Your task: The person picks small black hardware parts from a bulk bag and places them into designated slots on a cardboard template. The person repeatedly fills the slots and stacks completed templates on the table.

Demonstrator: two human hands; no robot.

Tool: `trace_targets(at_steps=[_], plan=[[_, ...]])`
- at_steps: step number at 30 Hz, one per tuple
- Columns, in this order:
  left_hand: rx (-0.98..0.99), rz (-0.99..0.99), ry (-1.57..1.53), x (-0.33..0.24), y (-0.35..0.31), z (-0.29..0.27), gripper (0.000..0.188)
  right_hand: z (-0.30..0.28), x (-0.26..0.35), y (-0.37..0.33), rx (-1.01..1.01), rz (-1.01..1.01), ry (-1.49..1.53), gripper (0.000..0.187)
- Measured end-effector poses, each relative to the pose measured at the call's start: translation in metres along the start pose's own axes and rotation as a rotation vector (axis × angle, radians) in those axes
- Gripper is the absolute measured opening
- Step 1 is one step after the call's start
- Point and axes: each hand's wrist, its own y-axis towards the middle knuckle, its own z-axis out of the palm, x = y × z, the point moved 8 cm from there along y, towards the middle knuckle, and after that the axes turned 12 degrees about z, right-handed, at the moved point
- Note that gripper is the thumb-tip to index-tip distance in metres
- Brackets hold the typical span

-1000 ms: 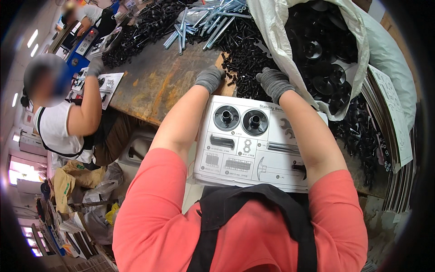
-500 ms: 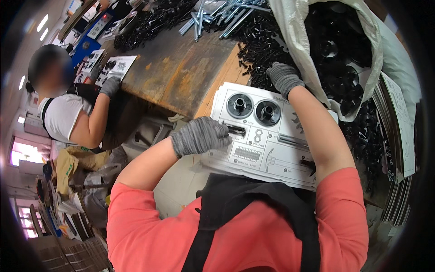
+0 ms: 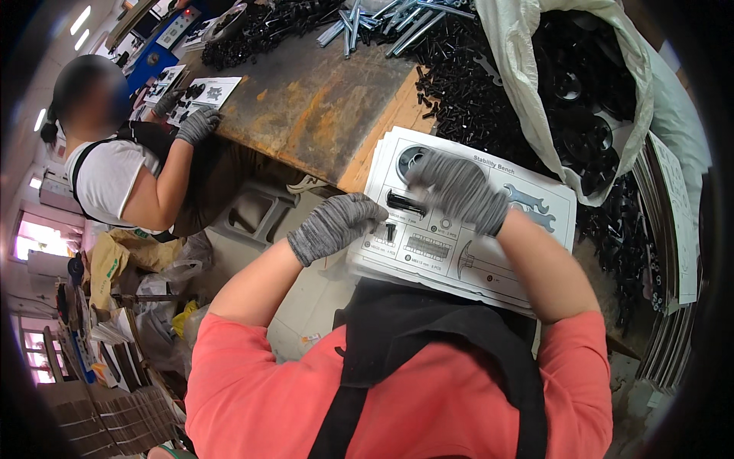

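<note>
Both my hands wear grey knitted gloves. My left hand (image 3: 332, 228) is at the left edge of a stack of printed cards (image 3: 489, 264), its fingers pinched together next to a small black bolt (image 3: 391, 232); what they hold, if anything, is hidden. Motion blurs my right hand (image 3: 462, 187), which hovers over the middle of the card and hides part of it. Longer black bolts (image 3: 405, 203) lie between the two hands. Part of a round black disc (image 3: 409, 159) shows past the right fingers. Two open-ended wrenches (image 3: 527, 205) rest on the card's right side.
Beyond the card spreads a heap of black bolts (image 3: 466, 96), with metal rods (image 3: 413, 27) behind it. An open white sack (image 3: 527, 99) of black discs stands at right. Flat sheets (image 3: 673, 222) lean beside it. Across the worn table (image 3: 298, 107), a gloved co-worker (image 3: 126, 168) handles similar cards.
My right hand has come back from the bolt heap to over the card, uncovering the wrenches. The left hand has shifted slightly, and a small bolt now shows beside its fingers.
</note>
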Motion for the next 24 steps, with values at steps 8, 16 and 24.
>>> trace_targets(at_steps=[8, 16, 24], plan=[[-0.036, -0.168, -0.297, 0.013, -0.007, 0.005, 0.036, 0.095, 0.024, -0.020, -0.033, -0.143, -0.501, 0.023], [-0.113, -0.080, -0.178, -0.011, -0.007, 0.017, 0.047, 0.090, 0.004, -0.041, -0.029, -0.103, -0.653, 0.023], [-0.045, -0.023, 0.088, -0.008, -0.003, 0.009, 0.035, 0.073, -0.005, -0.040, -0.001, 0.058, -0.540, 0.025]])
